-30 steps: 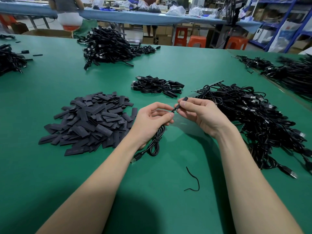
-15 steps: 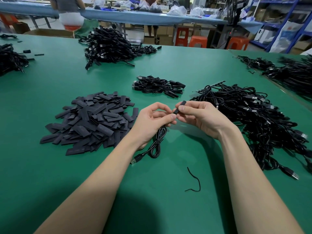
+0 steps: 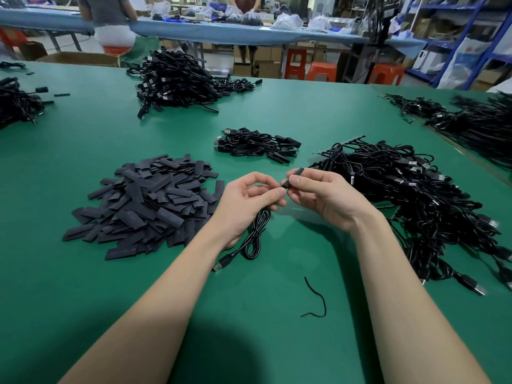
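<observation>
Right hand [image 3: 327,200] pinches matte black sleeve [image 3: 294,177].

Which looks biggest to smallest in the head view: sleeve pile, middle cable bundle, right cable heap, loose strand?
1. right cable heap
2. sleeve pile
3. middle cable bundle, though it lies farther from the camera
4. loose strand

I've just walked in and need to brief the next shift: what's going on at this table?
A person at a green table seems to be fitting a sleeve to a cable. The left hand pinches the end of a coiled thin black USB cable, whose loop and plug rest on the table. The right hand pinches a short black tube sleeve at that end; whether it is on yet is hidden. A heap of flat black sleeves lies left, a tangle of black cables right.
</observation>
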Tool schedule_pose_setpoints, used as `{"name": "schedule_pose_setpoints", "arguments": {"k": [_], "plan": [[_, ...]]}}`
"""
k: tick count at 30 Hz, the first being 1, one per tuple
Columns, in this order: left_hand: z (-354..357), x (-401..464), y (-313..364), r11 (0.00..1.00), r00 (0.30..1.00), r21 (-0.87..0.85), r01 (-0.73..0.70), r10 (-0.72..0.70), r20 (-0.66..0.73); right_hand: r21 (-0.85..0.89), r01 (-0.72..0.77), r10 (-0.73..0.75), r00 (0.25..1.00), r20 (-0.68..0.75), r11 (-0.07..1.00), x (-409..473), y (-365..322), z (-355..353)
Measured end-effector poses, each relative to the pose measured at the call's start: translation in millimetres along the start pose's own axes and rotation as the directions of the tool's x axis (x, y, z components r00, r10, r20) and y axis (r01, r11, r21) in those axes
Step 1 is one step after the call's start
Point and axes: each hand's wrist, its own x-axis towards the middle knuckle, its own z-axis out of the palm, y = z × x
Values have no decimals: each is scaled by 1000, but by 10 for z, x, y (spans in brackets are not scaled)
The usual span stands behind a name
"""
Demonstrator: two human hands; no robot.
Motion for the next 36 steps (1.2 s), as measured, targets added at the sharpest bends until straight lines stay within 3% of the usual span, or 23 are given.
{"name": "schedule_pose_setpoints", "arguments": {"k": [17,22,29,36], "plan": [[3,-16,-10,999,999,38,-12,14,-38,82,-49,45,998,44,995,-10,81,10],[2,7,-5,1000,998,3,-17,18,-58,42,9,-10,1000,26,999,10,91,44],[-11,17,4,998,996,-57,-9,4,-90,70,199,-198,980,-32,977,40,97,177],[-17,21,11,996,995,-93,0,-10,-102,80,220,-214,974,-78,972,58,121,246]]}}
